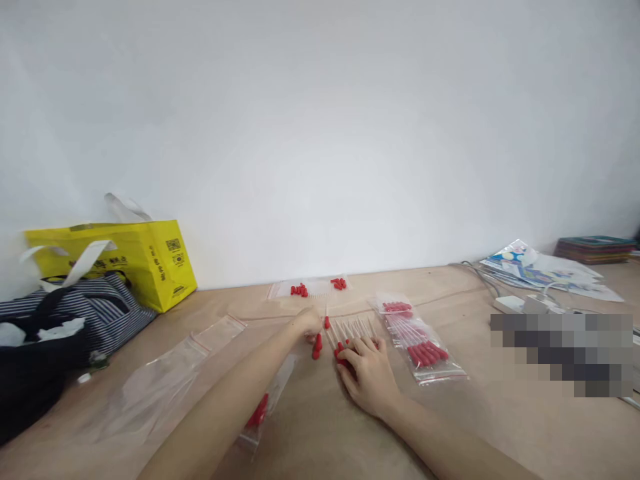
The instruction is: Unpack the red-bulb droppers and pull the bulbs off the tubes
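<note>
In the middle of the table, my left hand (307, 325) is curled, its fingers closed at red-ended pieces (317, 347) that show just below it. Right beside it lies a thin pale stick with a red end (327, 322). My right hand (371, 377) lies palm down with fingers apart, over the red ends of a row of thin pale sticks (354, 328). The sticks fan out away from me, points toward the wall. My right fingers partly hide their red ends (341, 352). What the sticks are exactly is too small to tell.
Clear zip bags with red-ended sticks lie right (427, 353), at the back (310, 290) and under my left forearm (257, 410). Clear bags (170, 367) spread out left. A yellow bag (170, 267) and striped bag (115, 300) stand far left; papers (540, 270) and a white adapter (537, 305) lie right.
</note>
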`<state>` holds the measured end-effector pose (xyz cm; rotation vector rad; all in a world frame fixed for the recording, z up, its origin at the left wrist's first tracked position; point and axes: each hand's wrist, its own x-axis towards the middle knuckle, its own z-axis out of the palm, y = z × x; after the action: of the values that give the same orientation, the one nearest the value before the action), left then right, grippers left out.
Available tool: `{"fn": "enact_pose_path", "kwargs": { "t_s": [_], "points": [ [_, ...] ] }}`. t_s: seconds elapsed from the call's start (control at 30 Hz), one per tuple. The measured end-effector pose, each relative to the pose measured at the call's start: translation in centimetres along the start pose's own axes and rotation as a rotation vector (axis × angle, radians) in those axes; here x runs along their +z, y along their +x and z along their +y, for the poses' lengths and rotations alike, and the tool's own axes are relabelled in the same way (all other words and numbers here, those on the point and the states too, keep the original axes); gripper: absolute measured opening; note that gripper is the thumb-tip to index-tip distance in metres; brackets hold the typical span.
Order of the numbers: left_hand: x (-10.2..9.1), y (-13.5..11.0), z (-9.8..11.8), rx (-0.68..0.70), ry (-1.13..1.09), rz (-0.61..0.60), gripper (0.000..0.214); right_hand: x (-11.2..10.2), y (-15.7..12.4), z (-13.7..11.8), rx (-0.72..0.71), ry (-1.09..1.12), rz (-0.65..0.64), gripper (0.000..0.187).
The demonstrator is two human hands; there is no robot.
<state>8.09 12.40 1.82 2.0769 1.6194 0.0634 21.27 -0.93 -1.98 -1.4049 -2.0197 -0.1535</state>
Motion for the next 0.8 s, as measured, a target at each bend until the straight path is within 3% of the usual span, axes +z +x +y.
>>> {"fn": "enact_pose_path", "kwargs": {
  "t_s": [0.17,0.33,0.5,0.67,0.8],
  "points": [
    [0.6,-1.4,0.7,-0.126,-0.017,-0.119,0.029,-0.1,-0.1,-0.2,0.036,0.028,0.006,0.012],
    [0.3,-3.1,1.2,-0.109,-0.09,-0.139,0.023,-0.5,0.8,-0.3,0.145,0.042,0.018,0.015],
    [0.5,-3.7,1.9,-0.073,-0.162,-0.122,0.02,-0.4,5.6,0.7,0.462,-0.051,-0.129,0.023],
    [1.1,-4.0,1.8,-0.104,-0.231,-0.116,0.011,1.9,10.6,2.2,0.581,-0.043,-0.282,0.025],
    [1.5,-4.8,1.6,-0.081,-0.312,-0.154,0.013,3.7,12.6,2.1,0.629,-0.041,-0.385,0.026]
  ]
}}
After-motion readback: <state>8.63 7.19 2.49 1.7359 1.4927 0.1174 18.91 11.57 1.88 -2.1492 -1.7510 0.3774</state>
